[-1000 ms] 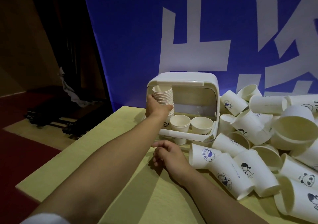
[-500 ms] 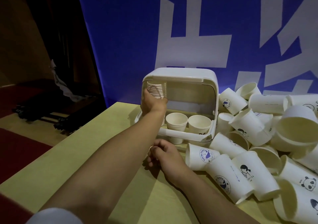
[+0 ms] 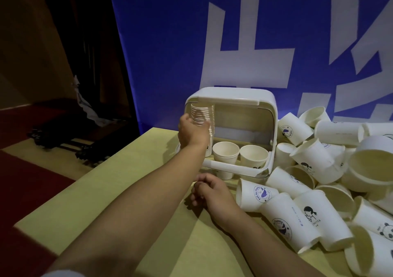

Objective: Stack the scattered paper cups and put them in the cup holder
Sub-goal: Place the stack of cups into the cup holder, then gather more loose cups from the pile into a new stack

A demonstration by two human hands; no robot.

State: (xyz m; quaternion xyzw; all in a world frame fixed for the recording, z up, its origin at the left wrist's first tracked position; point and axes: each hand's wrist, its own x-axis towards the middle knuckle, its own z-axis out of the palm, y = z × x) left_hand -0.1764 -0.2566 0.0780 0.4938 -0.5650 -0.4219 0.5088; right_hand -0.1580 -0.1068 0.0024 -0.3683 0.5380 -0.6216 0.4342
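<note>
Left hand grips a tall nested stack of cups, fingers wrapped round its lower part. Stack stands at the left end of the white cup holder, its rims now up close under the holder's raised lid; a second ago the top of the stack sat lower and more in the open, so it has gone up and further inside. Two cups stand upright in the holder's middle and right slots, unchanged.

Right hand rests on the yellow table just in front of the holder, fingers loosely curled, holding nothing; same place as before.

Loose paper cups lie heaped on the table right of the holder, most on their sides, some printed; heap looks undisturbed. Blue banner with white characters hangs behind.
</note>
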